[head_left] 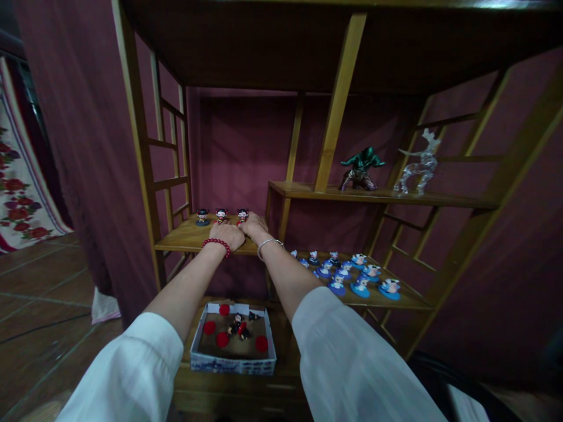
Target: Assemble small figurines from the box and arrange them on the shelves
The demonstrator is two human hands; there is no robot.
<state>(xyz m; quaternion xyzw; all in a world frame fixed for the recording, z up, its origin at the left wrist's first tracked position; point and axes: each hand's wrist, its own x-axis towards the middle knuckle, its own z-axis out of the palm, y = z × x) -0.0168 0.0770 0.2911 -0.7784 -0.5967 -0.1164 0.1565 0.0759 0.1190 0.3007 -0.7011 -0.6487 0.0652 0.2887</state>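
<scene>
Three small black-haired doll figurines stand in a row on the left wooden shelf [180, 236]. My left hand [227, 234], with a red bead bracelet on the wrist, has its fingers closed low at the middle figurine [221, 215]. Beside it, my right hand [255, 225], wearing a silver bangle, pinches the right figurine [242, 215] near its lower part. My fingertips are partly hidden by the hands themselves. The left figurine [202, 217] stands untouched on a dark round base.
Below is an open box [233, 368] with red discs and several dark figurines. Blue-based figurines [360, 285] crowd the lower right shelf. Above them stand a green crouching figure [363, 170] and a clear deer [420, 167]. A wooden upright [338, 105] divides the unit.
</scene>
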